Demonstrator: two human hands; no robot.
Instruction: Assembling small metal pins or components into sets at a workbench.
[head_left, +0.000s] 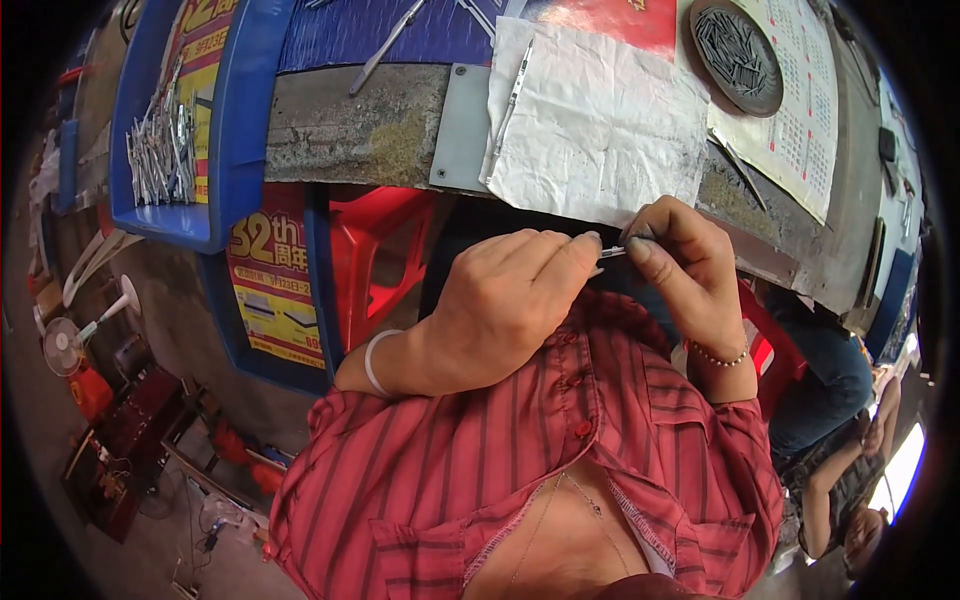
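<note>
Grip on half-hidden metal piece

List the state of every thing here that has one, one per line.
left hand: closed, pinching a small metal part
right hand: closed on the same part's other end
blue bin: open, holding a pile of metal pieces
round tray: filled with thin metal pieces
white paper: crumpled, lying flat, one metal strip on it

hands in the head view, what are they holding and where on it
A small thin metal piece, pinched at its two ends between the fingertips of the left hand and right hand.
</note>
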